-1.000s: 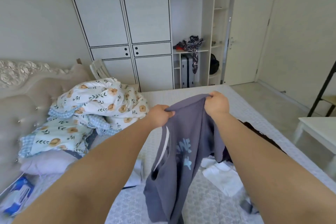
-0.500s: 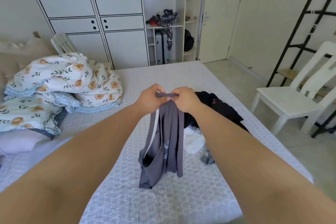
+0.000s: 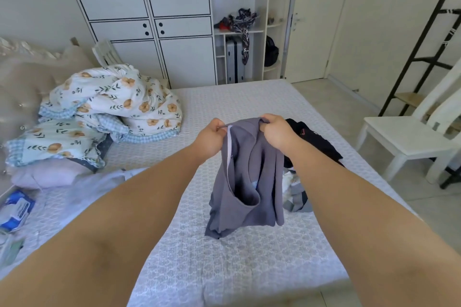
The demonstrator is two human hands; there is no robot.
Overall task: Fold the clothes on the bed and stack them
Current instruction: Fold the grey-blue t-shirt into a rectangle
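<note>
A grey-purple shirt (image 3: pixel 247 182) hangs in the air over the bed (image 3: pixel 237 257), its lower end touching the mattress. My left hand (image 3: pixel 212 134) pinches the shirt's top edge on the left, and my right hand (image 3: pixel 277 132) grips the top edge on the right. A white stripe shows along the shirt's left side. Behind my right arm lies a black garment (image 3: pixel 316 139). White and grey clothes (image 3: pixel 295 194) lie crumpled beside the hanging shirt, partly hidden by my right forearm.
A floral duvet (image 3: pixel 112 104) is heaped at the left by the headboard, over a lilac pillow (image 3: pixel 47 174). A blue packet (image 3: pixel 15 209) lies at the left edge. A white chair (image 3: pixel 404 139) and a black ladder rack (image 3: pixel 424 40) stand right of the bed. A wardrobe (image 3: pixel 149 20) fills the back wall.
My hands, held together half a second ago, have moved apart and spread the shirt's top edge. The view has shifted slightly left.
</note>
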